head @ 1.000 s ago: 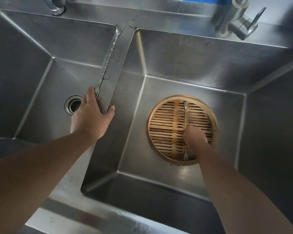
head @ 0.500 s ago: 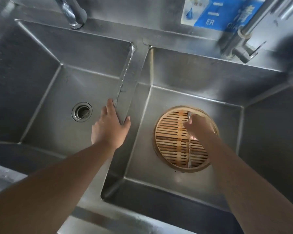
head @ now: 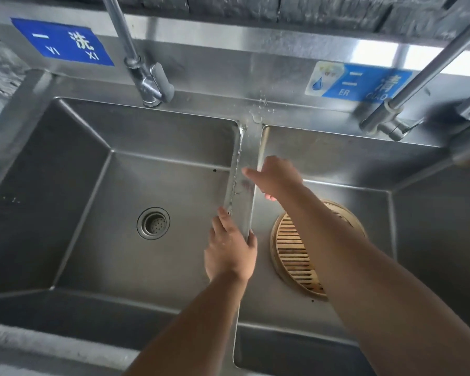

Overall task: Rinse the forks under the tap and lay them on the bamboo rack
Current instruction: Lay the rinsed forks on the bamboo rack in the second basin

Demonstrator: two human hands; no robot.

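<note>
Wet forks (head: 234, 183) lie in a line along the left edge of the steel divider (head: 248, 147) between the two basins. My left hand (head: 229, 251) rests on the divider's near part, fingers on the left side and thumb on the right, its index fingertip touching the nearest fork's tines. My right hand (head: 276, 177) hovers over the divider farther back with nothing in it, its fingers stretched left, close to the forks. The round bamboo rack (head: 291, 256) sits on the floor of the right basin. My right forearm covers much of it, and no fork shows on its visible slats.
The left basin has a round drain (head: 153, 223). A tap (head: 147, 85) stands behind the left basin and another tap (head: 385, 126) behind the right one; no water runs. Blue labels are stuck on the steel back wall (head: 228, 63). Droplets sit at the divider's far end.
My right hand has lifted off the bamboo rack, leaving a fork there, and has moved up and left over the divider. My left hand has stayed on the divider. The view has tilted upward.
</note>
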